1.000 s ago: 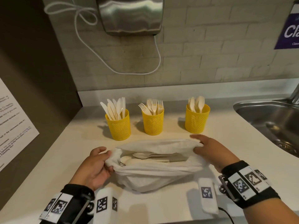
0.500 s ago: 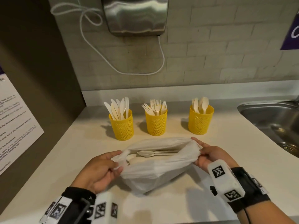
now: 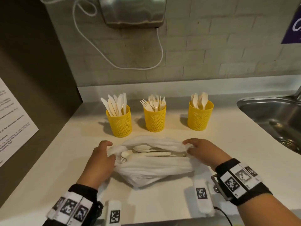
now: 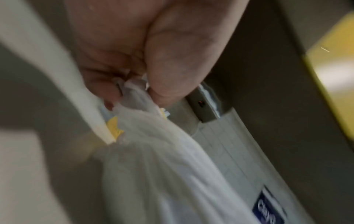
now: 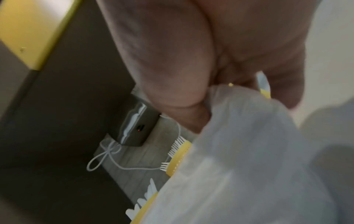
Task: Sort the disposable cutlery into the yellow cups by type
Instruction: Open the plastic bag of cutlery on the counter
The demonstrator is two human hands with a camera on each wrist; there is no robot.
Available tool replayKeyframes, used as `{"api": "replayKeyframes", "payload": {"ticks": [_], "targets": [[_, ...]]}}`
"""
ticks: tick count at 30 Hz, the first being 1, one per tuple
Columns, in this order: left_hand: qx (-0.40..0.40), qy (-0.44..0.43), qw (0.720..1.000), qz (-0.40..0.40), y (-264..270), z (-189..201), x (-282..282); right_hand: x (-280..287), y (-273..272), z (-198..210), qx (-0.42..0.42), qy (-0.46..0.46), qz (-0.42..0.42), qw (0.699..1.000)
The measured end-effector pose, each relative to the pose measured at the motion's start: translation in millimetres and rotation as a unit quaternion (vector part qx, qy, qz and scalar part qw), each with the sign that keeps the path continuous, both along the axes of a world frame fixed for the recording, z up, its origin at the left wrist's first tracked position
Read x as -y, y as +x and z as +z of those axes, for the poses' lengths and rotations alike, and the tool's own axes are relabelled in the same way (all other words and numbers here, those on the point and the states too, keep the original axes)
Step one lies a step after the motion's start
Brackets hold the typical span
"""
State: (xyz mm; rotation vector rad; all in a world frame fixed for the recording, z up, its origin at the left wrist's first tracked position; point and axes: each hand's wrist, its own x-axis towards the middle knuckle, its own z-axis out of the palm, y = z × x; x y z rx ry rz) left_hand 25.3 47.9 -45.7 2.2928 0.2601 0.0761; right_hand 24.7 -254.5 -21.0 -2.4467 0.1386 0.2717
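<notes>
1. The white surface [image 3: 171, 203] carries three yellow cups [image 3: 155, 119] in a row near its back edge, with knives, forks and spoons apart.
2. A white plastic bag [image 3: 151, 168] lies near the front edge, with loose cutlery [image 3: 156, 152] inside.
3. The left hand [image 3: 99, 162] pinches the bag's left rim; the right hand [image 3: 203, 152] pinches its right rim.

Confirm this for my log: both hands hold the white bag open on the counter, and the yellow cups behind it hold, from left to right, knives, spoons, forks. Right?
Not quite. The head view shows the middle cup holding forks and the right cup holding spoons; the left cup does hold knives. Both the left hand and right hand grip the white bag open.
</notes>
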Motion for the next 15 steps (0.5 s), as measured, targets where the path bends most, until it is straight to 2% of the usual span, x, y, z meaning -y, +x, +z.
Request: {"api": "replayKeyframes", "payload": {"ticks": [2,3,5,7,9,13,15], "targets": [[0.047,0.131,0.989,-0.039,-8,2,1,1,-4,3,0.056,-0.081,0.023,0.995],[0.065,0.166,0.982,-0.056,-11,1,2,2,-7,5,0.09,-0.085,0.037,0.992],[0.072,0.208,0.971,-0.087,-14,1,2,1,-11,9,0.136,-0.034,0.044,0.989],[0.047,0.196,0.976,-0.088,-15,2,2,1,-10,11,0.169,-0.011,0.06,0.984],[0.01,0.156,0.985,-0.077,-15,7,3,1,-8,12,0.142,-0.037,0.084,0.986],[-0.063,0.103,0.985,-0.124,-15,19,10,-1,-4,9,0.035,-0.181,0.107,0.977],[-0.064,0.065,0.988,-0.124,-16,19,12,-5,-3,8,0.027,-0.146,0.104,0.984]]}}
